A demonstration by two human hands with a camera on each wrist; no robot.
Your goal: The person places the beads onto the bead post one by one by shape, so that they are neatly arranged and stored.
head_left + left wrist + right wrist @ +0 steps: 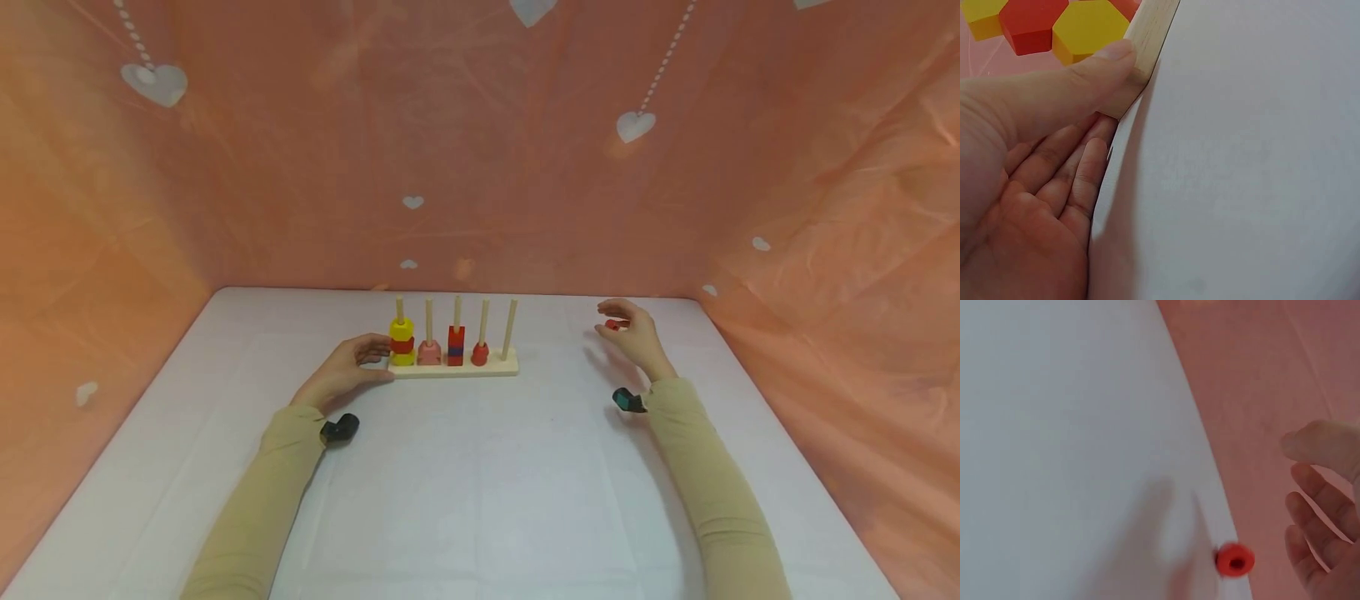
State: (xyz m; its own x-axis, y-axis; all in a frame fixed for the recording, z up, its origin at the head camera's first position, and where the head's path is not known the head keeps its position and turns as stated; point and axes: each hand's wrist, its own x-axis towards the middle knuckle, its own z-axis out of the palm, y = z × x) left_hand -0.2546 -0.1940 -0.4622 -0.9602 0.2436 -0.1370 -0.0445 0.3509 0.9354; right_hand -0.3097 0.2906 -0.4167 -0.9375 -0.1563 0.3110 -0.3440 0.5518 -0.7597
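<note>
A wooden peg stacker (454,371) stands on the white table, with several upright pegs. My left hand (347,367) holds its left end, the thumb lying along the front of the base (1141,56). Yellow and red hexagonal pieces (402,342) are stacked on the leftmost peg. Further right are a pink piece (429,354), red and blue blocks (456,346) and a red rounded piece (480,355); the rightmost peg (510,329) is bare. Away to the right, my right hand (633,333) has spread fingers around a small red bead (1235,559), which appears apart from them in the right wrist view.
A white cloth covers the table (480,483). Pink-orange curtains (480,167) with pale hearts rise behind it and along both sides. Small dark cameras are strapped at the left wrist (341,429) and the right wrist (628,400).
</note>
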